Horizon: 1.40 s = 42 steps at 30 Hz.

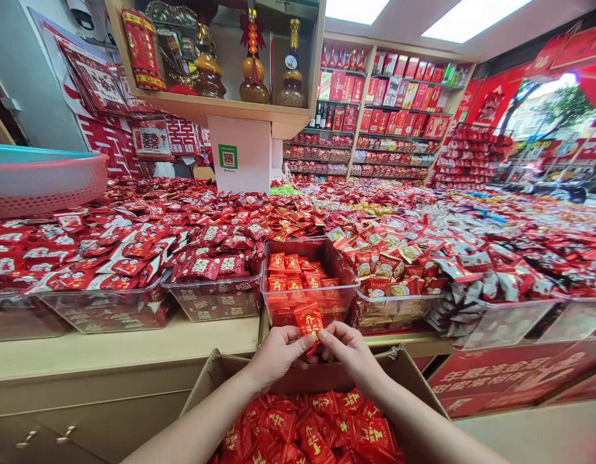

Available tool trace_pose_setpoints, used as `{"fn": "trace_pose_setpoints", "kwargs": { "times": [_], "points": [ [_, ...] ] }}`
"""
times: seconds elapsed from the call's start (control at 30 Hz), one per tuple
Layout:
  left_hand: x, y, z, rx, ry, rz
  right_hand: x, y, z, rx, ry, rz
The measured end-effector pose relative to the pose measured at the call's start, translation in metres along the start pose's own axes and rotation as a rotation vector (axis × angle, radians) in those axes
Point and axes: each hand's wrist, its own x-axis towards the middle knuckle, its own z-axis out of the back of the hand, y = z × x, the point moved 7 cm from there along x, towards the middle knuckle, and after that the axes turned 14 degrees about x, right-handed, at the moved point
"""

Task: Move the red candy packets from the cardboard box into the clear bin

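Note:
Both of my hands pinch one red candy packet (308, 322) with gold characters, held upright in front of a clear plastic bin. My left hand (278, 354) grips its lower left side, and my right hand (346, 351) its lower right side; some fingertips are hidden behind it. Just beyond is the clear bin (263, 283), partly filled with red packets (292, 264) laid in rows. Under my forearms stands an open cardboard box (211, 380) holding many loose red packets (312, 435) of similar look.
Clear bins of other wrapped sweets line the counter on both sides, including maroon packets (211, 267) left and durian packets (384, 267) right. A pink basket (46, 187) sits at far left. A display cabinet (215, 113) overhangs the counter; stocked shelves (379, 116) stand behind.

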Motion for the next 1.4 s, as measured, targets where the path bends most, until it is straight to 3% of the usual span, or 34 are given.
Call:
{"fn": "trace_pose_setpoints", "kwargs": {
  "times": [0.37,0.5,0.6,0.77,0.93,1.07,1.13,1.2,1.27,1.4],
  "points": [
    [0.003,0.005,0.009,0.108,-0.097,-0.003,0.004,-0.006,0.003,-0.189,0.029,0.107],
    [0.004,0.012,0.012,0.100,-0.117,0.047,-0.007,0.024,-0.002,-0.542,0.001,0.423],
    [0.005,0.013,0.012,0.136,-0.124,0.039,-0.019,0.037,-0.020,-0.881,0.151,0.646],
    [0.004,0.011,0.011,0.142,-0.130,0.025,-0.023,0.033,-0.035,-1.206,0.270,0.766],
    [0.003,0.013,0.006,-0.026,-0.018,0.088,-0.031,0.035,-0.038,-1.198,0.271,0.888],
    [0.003,0.021,0.007,-0.104,0.003,0.151,-0.039,0.073,-0.028,-1.022,0.108,1.020],
    [0.004,0.024,0.007,-0.078,-0.002,0.155,-0.031,0.098,-0.031,-1.061,0.050,1.064],
    [0.006,0.026,0.006,-0.038,0.013,0.147,-0.006,0.118,-0.040,-1.215,0.022,1.022],
    [0.007,0.027,0.004,-0.003,0.028,0.132,0.031,0.126,-0.052,-1.445,0.045,0.889],
    [0.009,0.030,0.003,0.046,0.037,0.110,0.107,0.109,-0.059,-1.842,0.157,0.528]
  ]
}}
